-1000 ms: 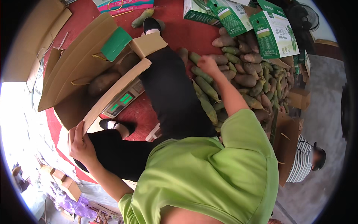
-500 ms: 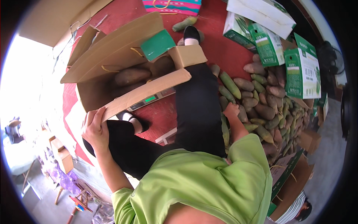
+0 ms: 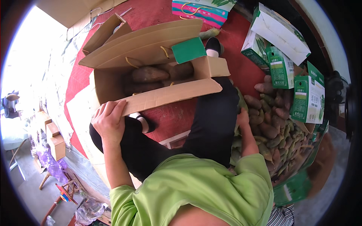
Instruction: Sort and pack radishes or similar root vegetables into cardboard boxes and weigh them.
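My left hand [image 3: 109,119] is closed on the near flap [image 3: 173,97] of an open cardboard box, its fingers curled over the left end. Inside the box lie several large brownish radishes [image 3: 151,74]; the flap partly hides them. Beside my right knee, my right hand [image 3: 243,118] is closed around a long green radish [image 3: 241,98] at the edge of a heap. My leg hides part of that radish. The heap of green and reddish-brown radishes [image 3: 269,130] spreads out to the right.
Green-and-white cartons [image 3: 301,98] stand behind the heap. At the lower right a green carton [image 3: 292,188] is blurred, near striped fabric [image 3: 281,216]. A pink-and-blue gift box [image 3: 200,15] sits at the far side of the red floor covering [image 3: 241,41]. Small brown boxes [image 3: 56,145] are at left.
The view has shifted, so the scene sits lower and further right. My right hand has reached forward along the heap's edge. The flap now hides the scale's lit display. The lower-right carton has moved.
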Action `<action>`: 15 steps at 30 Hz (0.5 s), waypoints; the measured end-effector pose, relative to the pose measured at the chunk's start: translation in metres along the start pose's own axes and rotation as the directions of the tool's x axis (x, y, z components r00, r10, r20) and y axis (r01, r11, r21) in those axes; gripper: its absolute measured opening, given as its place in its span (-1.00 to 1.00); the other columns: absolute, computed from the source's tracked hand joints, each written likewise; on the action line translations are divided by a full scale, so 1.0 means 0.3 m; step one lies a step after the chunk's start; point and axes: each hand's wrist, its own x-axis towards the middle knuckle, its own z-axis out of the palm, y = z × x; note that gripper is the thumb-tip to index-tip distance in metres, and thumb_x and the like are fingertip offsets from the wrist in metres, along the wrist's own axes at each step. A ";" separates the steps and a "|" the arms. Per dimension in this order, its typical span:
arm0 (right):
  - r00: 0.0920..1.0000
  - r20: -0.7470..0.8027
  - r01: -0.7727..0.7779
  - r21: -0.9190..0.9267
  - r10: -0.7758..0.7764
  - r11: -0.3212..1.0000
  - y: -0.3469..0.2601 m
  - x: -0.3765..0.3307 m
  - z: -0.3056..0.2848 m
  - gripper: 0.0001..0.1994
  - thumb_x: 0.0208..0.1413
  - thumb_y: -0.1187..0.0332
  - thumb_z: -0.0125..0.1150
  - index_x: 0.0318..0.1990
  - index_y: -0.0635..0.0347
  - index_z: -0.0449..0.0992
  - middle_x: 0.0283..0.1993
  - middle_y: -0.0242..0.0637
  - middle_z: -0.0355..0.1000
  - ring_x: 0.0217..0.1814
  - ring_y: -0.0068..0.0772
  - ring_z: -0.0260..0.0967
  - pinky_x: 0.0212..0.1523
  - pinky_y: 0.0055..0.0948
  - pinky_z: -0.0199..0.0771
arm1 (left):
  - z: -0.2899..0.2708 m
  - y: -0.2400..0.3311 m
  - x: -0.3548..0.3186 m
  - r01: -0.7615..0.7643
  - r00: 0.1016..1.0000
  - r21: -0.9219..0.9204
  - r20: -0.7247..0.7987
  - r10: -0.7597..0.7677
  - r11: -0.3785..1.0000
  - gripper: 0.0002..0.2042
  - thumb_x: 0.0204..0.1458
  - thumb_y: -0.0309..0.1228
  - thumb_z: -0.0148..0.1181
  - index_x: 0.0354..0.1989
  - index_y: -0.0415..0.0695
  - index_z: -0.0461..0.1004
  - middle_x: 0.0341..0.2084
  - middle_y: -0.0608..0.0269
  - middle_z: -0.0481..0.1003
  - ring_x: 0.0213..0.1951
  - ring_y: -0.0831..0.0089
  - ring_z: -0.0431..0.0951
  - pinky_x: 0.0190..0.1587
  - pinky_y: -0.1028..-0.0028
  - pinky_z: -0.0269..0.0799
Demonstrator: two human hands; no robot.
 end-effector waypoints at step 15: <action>0.653 -0.377 0.721 0.576 -0.657 0.385 -0.960 -0.383 -0.966 -0.36 -0.17 0.52 0.38 0.15 0.37 0.30 0.02 -0.19 0.42 0.02 -0.40 0.41 0.03 -0.41 0.41 | -0.020 -0.015 -0.010 -0.026 1.000 -0.028 0.016 0.027 0.999 -0.79 -0.27 -0.52 0.23 -0.37 -0.02 0.58 -0.48 0.37 0.47 -0.36 0.34 0.54 -0.32 0.37 0.47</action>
